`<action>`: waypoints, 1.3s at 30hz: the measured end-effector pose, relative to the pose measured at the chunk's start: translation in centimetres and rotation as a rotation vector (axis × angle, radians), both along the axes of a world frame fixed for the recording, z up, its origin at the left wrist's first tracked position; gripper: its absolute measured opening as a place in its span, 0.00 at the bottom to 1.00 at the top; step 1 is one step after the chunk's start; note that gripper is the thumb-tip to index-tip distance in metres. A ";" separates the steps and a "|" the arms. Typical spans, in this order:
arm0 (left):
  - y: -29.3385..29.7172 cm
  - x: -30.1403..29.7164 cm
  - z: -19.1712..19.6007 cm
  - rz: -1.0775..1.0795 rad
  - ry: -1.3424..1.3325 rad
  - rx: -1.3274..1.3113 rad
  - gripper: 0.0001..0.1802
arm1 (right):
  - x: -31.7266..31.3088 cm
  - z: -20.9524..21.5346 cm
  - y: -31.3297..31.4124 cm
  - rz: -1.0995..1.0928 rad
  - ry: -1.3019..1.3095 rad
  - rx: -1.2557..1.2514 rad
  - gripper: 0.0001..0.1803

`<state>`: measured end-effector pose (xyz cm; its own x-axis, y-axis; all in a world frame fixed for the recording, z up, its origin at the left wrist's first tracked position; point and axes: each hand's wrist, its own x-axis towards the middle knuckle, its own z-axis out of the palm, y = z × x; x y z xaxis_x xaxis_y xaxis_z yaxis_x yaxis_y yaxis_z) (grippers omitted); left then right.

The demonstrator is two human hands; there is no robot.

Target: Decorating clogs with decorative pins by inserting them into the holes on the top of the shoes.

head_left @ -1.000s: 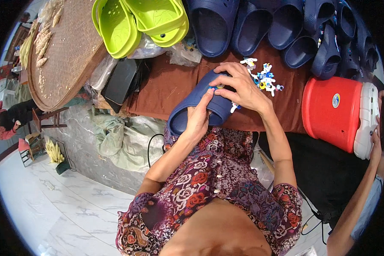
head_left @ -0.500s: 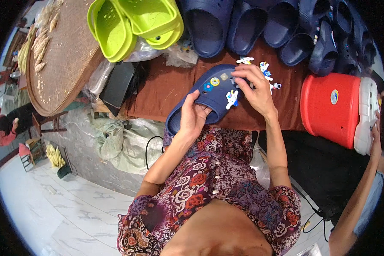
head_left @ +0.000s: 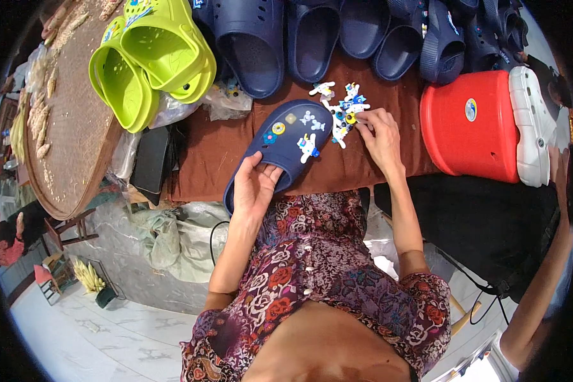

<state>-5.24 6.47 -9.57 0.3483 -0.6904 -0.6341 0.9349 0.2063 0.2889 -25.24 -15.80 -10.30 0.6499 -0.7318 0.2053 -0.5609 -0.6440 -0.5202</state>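
Note:
A navy clog (head_left: 291, 167) is tilted over the cloth's near edge, its toe pointing away to the right. My left hand (head_left: 253, 188) grips it at the opening, fingers inside and thumb on the upper. Charms sit on the clog: a yellow ring, a blue flower, a pale square, grey mouse-shaped ones and a larger white-and-blue figure (head_left: 308, 148). Right of the toe lies a small pile of white, blue and yellow shoe charms (head_left: 348, 107). At its right edge, my right hand (head_left: 382, 141) pinches a charm, partly hidden by the fingertips.
Lime-green clogs (head_left: 153, 60) stand at the back left, with several navy clogs (head_left: 251, 48) along the back. A red stool (head_left: 468, 127) and a white clog (head_left: 530, 127) are on the right, beside another person's arm (head_left: 547, 286). A woven tray (head_left: 76, 127) stands left.
My right hand has moved from the clog's toe to the charm pile on the right. Grey mouse-shaped charms now show where its fingers were. The whole view has shifted; my left hand still holds the clog.

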 end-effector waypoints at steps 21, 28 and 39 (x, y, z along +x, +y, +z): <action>1.0 -1.6 -0.2 0.041 -0.007 0.023 0.12 | 3.5 0.7 0.5 0.092 0.005 -0.010 0.06; 1.3 -2.0 0.4 0.055 -0.035 0.019 0.11 | 5.3 5.6 3.9 0.228 -0.177 0.474 0.08; 2.3 -3.0 -0.6 -0.007 -0.144 -0.020 0.05 | 10.1 6.1 8.4 0.498 -0.146 0.433 0.07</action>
<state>-8.29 8.81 -10.20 0.4300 -0.7051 -0.5639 0.8853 0.2069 0.4164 -15.16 -7.37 -4.16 0.9188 -0.3882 0.0717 -0.1559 -0.5236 -0.8375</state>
